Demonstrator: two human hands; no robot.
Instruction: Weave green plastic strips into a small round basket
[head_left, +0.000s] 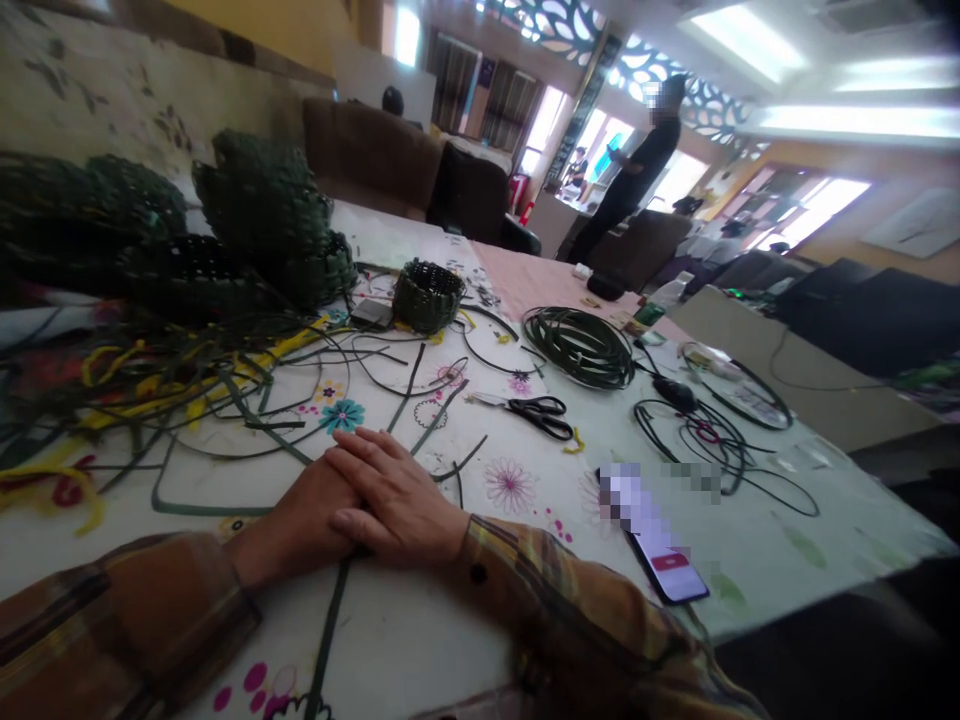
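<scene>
My left hand (300, 515) rests low over the flowered tablecloth, its fingers hidden beneath my right hand. Across it lies my right hand (409, 500), fingers laid flat over the back of the left and thumb stretched out; I see nothing held in it. Flat dark green strips (330, 630) run out from under both hands in several directions, crossed and joined there. Just beyond the hands, black-handled scissors (544, 415) lie with blades pointing left. A small dark green woven basket (427, 295) stands farther back.
Larger woven baskets (259, 205) are piled at the back left, above a tangle of green and yellow strips (247, 350). A coil of green strip (577, 345), a looped black cable (694, 440) and a lit phone (660, 545) lie rightward. A person (641, 160) stands beyond the table.
</scene>
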